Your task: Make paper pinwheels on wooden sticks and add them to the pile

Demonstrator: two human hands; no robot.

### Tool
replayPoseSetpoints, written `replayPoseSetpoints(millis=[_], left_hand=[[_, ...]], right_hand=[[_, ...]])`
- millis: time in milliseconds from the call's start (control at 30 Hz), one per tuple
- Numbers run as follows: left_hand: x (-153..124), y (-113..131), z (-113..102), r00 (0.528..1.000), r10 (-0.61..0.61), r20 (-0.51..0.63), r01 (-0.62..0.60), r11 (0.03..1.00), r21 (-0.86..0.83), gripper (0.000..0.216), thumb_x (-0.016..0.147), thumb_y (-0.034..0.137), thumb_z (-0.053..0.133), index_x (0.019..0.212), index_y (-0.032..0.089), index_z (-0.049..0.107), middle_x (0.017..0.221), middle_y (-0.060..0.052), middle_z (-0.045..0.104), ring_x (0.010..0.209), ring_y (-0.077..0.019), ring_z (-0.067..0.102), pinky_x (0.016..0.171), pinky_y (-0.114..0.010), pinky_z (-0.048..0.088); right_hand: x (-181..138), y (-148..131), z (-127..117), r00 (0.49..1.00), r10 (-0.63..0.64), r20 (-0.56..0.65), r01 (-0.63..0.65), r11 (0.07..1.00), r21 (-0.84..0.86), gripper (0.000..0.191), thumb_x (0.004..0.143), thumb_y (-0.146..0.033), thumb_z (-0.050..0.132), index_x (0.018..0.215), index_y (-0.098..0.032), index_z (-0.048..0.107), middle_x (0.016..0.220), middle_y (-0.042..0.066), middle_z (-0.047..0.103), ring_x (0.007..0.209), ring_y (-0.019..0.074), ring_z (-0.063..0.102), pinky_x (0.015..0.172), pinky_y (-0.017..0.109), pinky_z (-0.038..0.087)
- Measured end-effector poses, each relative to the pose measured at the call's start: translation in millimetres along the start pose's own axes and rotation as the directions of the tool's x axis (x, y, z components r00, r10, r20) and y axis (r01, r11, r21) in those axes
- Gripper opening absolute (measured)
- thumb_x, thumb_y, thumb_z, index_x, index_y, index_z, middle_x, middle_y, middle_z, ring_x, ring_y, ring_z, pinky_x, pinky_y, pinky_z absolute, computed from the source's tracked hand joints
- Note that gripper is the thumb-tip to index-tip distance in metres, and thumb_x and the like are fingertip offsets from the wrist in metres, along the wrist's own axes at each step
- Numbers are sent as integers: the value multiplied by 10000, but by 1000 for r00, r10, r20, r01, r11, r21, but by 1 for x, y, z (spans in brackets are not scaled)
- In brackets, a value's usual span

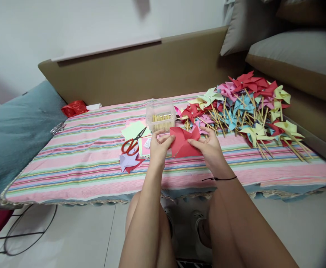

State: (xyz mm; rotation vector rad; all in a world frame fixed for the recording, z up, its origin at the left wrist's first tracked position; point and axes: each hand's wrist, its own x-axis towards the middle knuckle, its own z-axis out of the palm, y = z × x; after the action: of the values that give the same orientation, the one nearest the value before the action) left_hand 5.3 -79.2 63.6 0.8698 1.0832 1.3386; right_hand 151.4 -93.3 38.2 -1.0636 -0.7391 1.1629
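Between my two hands is a sheet of red paper (183, 148), cut and partly folded like a pinwheel head. My left hand (160, 145) pinches its left edge between thumb and fingers. On the other side, my right hand (209, 144) grips the right part, its thumb pressed on the paper near the middle. Scissors with red handles (130, 146) lie to the left, on top of coloured paper sheets (134, 130). Just beyond my hands stands a clear plastic box (160, 108) holding several thin wooden sticks (163, 119).
A large heap of finished paper pinwheels (243, 104) on sticks covers the right side of the striped cloth (90, 156). Purple and red paper pieces (128, 160) lie near the scissors. At the back left are a red plastic bag (75, 108) and a blue cushion (23, 134).
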Motion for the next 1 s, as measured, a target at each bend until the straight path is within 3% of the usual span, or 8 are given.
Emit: replayPoseSetpoints(millis=[100, 233, 467, 567, 800, 1000], left_hand=[[3, 1, -3, 997, 71, -12, -72, 997, -37, 557, 510, 178, 812, 975, 192, 507, 834, -16, 708, 705, -130, 659, 751, -289, 498], [2, 3, -6, 992, 127, 9, -127, 992, -11, 476, 493, 94, 761, 908, 187, 548, 732, 21, 682, 695, -127, 641, 765, -286, 491], [-5, 9, -8, 974, 92, 207, -104, 994, 46, 253, 645, 197, 733, 858, 182, 597, 759, -21, 727, 829, -166, 682, 799, -288, 487], [-7, 7, -6, 975, 76, 207, -86, 995, 40, 310, 633, 248, 790, 867, 183, 598, 735, -11, 724, 780, -157, 682, 810, -296, 493], [-3, -1, -2, 988, 79, 129, -76, 997, -29, 520, 478, 182, 874, 902, 178, 573, 759, 17, 677, 729, -123, 649, 786, -284, 502], [-3, -4, -2, 994, -37, 99, 38, 999, -8, 608, 437, 182, 893, 942, 172, 555, 810, 22, 636, 707, -103, 625, 743, -275, 508]], right_hand=[[1, 0, -1, 1000, -4, -1, 4, 1000, 11, 813, 469, -330, 882, 1141, -264, 429, 697, -21, 733, 714, 250, 728, 769, 456, 575], [1, -4, 0, 1000, 16, -22, -16, 1000, 11, 812, 436, -328, 890, 1100, -259, 428, 674, -29, 732, 663, 221, 714, 758, 428, 572], [4, 1, -3, 999, -17, -41, 16, 999, -28, 815, 453, -360, 885, 1120, -255, 428, 632, -47, 690, 642, 211, 686, 736, 404, 553], [4, 4, -4, 1000, -19, -16, 19, 1000, -22, 813, 462, -351, 885, 1129, -263, 430, 653, -37, 700, 668, 225, 694, 739, 416, 554], [1, 2, -2, 999, -4, 40, 4, 1000, -5, 795, 486, -334, 880, 1137, -268, 426, 721, -8, 727, 730, 244, 711, 763, 438, 556], [0, 1, -2, 998, -28, 61, 29, 1000, -5, 804, 492, -348, 880, 1152, -260, 428, 721, -6, 725, 726, 229, 706, 764, 422, 558]])
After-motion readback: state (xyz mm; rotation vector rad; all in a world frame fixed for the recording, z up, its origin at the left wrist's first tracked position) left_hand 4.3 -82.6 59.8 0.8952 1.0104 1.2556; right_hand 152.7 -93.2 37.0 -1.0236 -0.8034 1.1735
